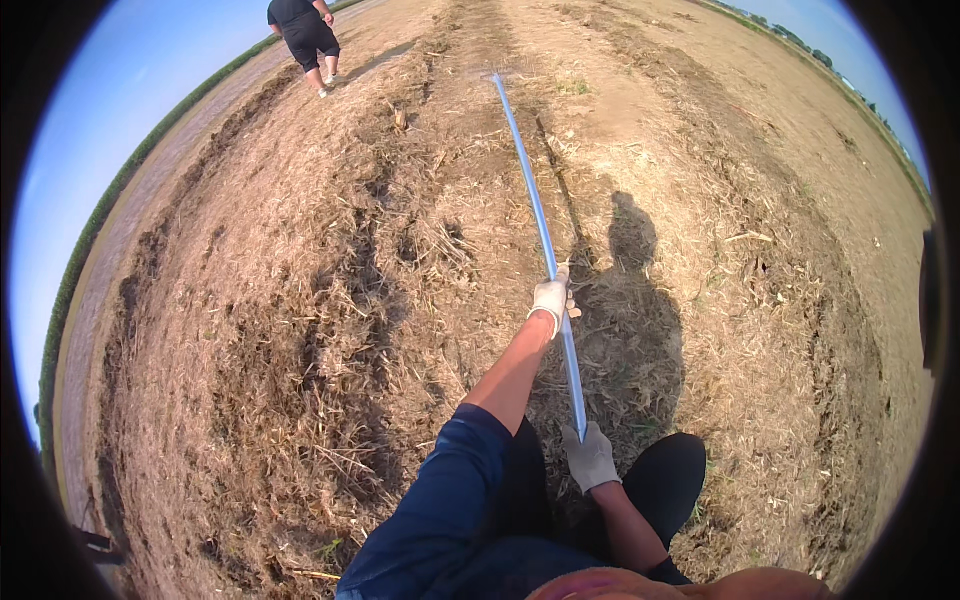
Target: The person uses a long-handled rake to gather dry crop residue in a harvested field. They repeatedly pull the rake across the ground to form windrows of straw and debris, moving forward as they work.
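A long, straight metal pole [534, 195] slants away from me over the straw-strewn soil. My left hand [553, 298], in a pale work glove, grips it partway along, with the thumb lying along the shaft. Closer to my body, my right hand [591, 456], also gloved, is closed round the pole's near end. The far end is up the dirt strip, near a faint pale blur; whether it touches the soil cannot be told. The pole's thin shadow falls on the ground just to its right.
Another person [306, 37] in dark clothes is on the field at the upper left. Low ridges of clods and dry stalks [360, 300] run along both sides of the strip. A green crop edge [112, 187] borders the field at the left. My knees flank my right hand.
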The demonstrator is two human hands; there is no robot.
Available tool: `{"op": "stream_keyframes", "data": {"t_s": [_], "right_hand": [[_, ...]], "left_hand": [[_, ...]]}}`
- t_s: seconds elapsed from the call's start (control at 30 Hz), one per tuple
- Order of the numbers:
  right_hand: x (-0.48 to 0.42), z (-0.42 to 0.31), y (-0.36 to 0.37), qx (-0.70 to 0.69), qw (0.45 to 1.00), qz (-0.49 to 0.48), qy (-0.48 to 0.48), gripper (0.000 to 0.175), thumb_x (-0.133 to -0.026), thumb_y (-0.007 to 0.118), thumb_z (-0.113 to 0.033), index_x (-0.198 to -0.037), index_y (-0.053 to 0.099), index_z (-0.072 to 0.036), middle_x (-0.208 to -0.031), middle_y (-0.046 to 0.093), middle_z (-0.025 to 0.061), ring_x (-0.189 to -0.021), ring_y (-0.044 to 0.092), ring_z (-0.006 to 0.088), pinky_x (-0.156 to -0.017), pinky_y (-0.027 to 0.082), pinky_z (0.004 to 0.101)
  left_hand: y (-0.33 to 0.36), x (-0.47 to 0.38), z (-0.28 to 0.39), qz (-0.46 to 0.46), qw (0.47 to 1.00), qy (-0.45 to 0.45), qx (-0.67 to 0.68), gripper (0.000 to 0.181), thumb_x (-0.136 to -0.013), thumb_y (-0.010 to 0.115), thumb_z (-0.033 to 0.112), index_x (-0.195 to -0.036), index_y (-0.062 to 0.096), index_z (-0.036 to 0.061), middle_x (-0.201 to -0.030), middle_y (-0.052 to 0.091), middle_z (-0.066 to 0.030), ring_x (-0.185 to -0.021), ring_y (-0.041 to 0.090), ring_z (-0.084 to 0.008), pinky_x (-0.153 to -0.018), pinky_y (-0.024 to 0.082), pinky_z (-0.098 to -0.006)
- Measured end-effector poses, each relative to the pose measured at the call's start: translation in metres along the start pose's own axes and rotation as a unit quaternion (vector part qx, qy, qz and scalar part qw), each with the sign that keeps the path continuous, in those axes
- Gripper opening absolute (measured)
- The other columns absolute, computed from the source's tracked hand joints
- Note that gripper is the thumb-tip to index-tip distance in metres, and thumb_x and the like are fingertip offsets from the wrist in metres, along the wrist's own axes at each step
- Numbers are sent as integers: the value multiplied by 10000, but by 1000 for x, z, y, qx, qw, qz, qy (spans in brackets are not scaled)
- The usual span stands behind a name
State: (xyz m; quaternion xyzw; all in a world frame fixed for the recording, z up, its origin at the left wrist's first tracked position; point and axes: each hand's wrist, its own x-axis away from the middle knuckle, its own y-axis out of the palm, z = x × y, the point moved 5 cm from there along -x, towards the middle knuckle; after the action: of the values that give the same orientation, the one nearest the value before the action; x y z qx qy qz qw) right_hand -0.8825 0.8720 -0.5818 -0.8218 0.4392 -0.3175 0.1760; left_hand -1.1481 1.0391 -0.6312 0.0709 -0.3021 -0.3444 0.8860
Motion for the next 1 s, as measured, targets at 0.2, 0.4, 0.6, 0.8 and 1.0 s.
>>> {"op": "stream_keyframes", "data": {"t_s": [0.2, 0.4, 0.6, 0.8, 1.0], "right_hand": [[-132, 1, 55, 27, 998, -27, -49, 453, -955, 632, -378, -1049, 623, 65, -924, 696, 299, -945, 697, 450, -820, 529, 504], [-150, 5, 51, 67, 997, -26, -21, 503, -962, 620, -408, -1043, 624, 88, -900, 694, 288, -938, 690, 455, -821, 518, 517], [-66, 10, 47, 48, 996, -65, 36, 530, -955, 635, -441, -1074, 622, 76, -1007, 676, 320, -1075, 649, 464, -901, 492, 509], [-7, 22, 25, 56, 995, -69, 40, 511, -968, 627, -437, -1047, 614, 68, -970, 686, 302, -998, 678, 451, -865, 507, 513], [93, 40, 0, 12, 980, -138, 144, 493, -985, 618, -385, -1125, 587, 86, -924, 693, 287, -829, 728, 398, -739, 558, 482]], "left_hand": [[-38, -30, -34, 17, 987, -26, -160, 359, -951, 695, 422, -967, 613, 72, -673, 575, -84, -513, 598, -236, -456, 556, -381], [-40, -38, -77, -10, 977, -72, -199, 306, -946, 692, 319, -928, 594, 29, -654, 566, -109, -525, 618, -264, -504, 615, -450], [-60, -48, -101, 32, 983, -140, -115, 345, -967, 643, 342, -878, 666, 10, -695, 641, -122, -577, 633, -260, -543, 539, -434], [-47, -39, -79, -34, 988, -131, -71, 278, -978, 683, 323, -830, 588, 109, -661, 516, -6, -524, 541, -157, -475, 582, -375], [-45, -29, -66, 23, 991, -132, -14, 345, -1000, 650, 381, -807, 521, 126, -581, 424, 12, -443, 425, -158, -418, 475, -335]]}}
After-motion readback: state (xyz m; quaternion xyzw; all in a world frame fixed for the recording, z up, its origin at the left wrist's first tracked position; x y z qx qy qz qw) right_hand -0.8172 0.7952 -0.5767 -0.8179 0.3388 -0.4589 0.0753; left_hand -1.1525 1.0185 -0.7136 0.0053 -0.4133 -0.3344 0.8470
